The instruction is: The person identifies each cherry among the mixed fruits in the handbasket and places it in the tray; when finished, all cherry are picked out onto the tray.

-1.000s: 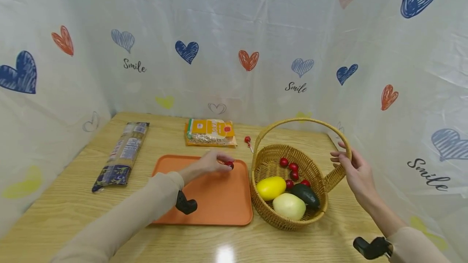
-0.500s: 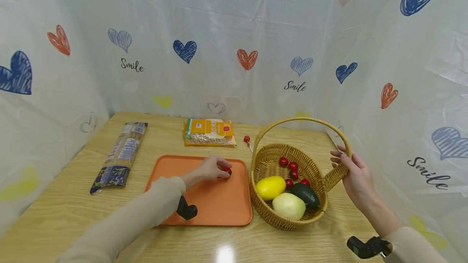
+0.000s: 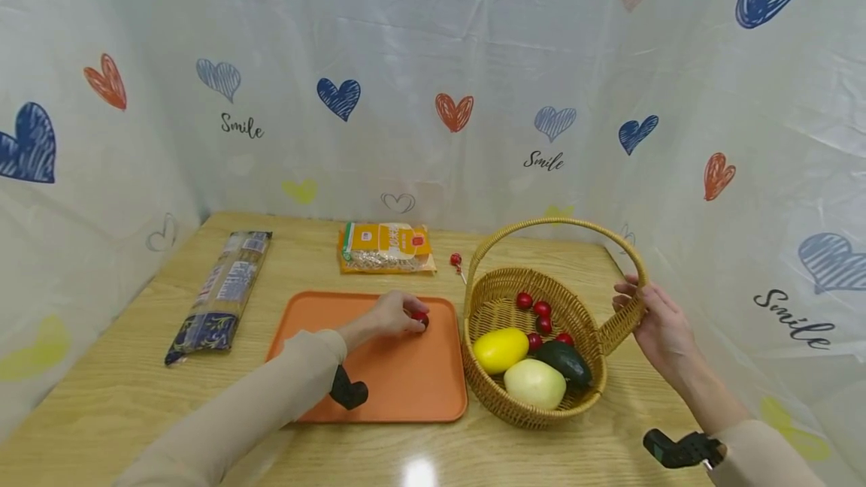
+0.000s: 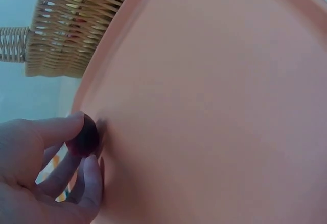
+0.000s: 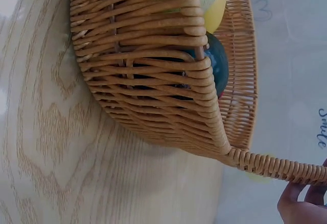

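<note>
Worktop: pale wood grain [image 3: 338,457], with a bright glare spot near its front edge.
Sleeves: cream cuffs [image 3: 271,385] on both arms, a black device [image 3: 348,389] at each wrist.
Tray: orange, flat with rounded corners [image 3: 406,389], lying in front of the person, just left of the basket; I can't tell whether the two touch.
Left hand: reaching over the tray's right part [image 3: 392,314], nearly closed, thumb and fingers pinching one small thing.
Small red fruit: dark, round and glossy [image 4: 87,140], in that pinch by the tray's far right corner; whether it touches the tray I can't make out.
Basket: woven wicker [image 3: 497,399], standing on the worktop.
In the basket: a yellow fruit [image 3: 501,350] at the left, a pale green one [image 3: 534,384] at the front, a dark green one [image 3: 564,363] to the right, and five little red ones [image 3: 542,308] mostly behind them.
Right hand: at the right side of the handle [image 3: 558,221], fingers bent loosely round it [image 3: 666,322].
Long packet: lying aslant [image 3: 223,291], left of the tray.
Lollipop: red, white stick [image 3: 456,259], behind the tray.
Orange packet: flat [image 3: 387,248], beside the lollipop.
Curtain: white, printed with hearts and "Smile" [image 3: 406,36], hanging behind everything.
</note>
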{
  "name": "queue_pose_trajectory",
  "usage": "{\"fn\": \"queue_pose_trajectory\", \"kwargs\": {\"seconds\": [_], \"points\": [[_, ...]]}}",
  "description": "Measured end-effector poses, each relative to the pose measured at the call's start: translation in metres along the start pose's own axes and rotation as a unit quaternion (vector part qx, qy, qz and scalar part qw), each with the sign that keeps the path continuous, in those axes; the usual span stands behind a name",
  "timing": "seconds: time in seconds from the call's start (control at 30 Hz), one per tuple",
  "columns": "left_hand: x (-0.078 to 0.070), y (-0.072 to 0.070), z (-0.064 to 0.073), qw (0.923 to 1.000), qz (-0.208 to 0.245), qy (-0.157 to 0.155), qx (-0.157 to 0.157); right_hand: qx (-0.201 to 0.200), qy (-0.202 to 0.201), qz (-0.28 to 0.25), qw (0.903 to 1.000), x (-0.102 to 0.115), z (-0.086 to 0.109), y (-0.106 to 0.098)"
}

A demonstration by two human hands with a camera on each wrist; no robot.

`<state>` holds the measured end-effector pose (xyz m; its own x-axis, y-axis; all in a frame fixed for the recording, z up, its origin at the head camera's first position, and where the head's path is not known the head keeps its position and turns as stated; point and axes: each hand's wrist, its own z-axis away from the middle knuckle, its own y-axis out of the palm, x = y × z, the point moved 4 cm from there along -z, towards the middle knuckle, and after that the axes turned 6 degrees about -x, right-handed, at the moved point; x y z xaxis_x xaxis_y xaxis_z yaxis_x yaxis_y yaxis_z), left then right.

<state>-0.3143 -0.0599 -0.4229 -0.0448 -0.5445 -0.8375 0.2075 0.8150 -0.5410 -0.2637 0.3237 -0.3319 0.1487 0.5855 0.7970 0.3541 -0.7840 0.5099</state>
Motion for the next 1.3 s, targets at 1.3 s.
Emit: {"fn": "queue_pose_trajectory", "kwargs": {"seconds": [1.3], "points": [[-0.093, 0.004, 0.052, 0.9533, 0.247, 0.014, 0.173, -0.002, 0.001, 0.082, 0.9967, 0.005, 0.005, -0.002]]}}
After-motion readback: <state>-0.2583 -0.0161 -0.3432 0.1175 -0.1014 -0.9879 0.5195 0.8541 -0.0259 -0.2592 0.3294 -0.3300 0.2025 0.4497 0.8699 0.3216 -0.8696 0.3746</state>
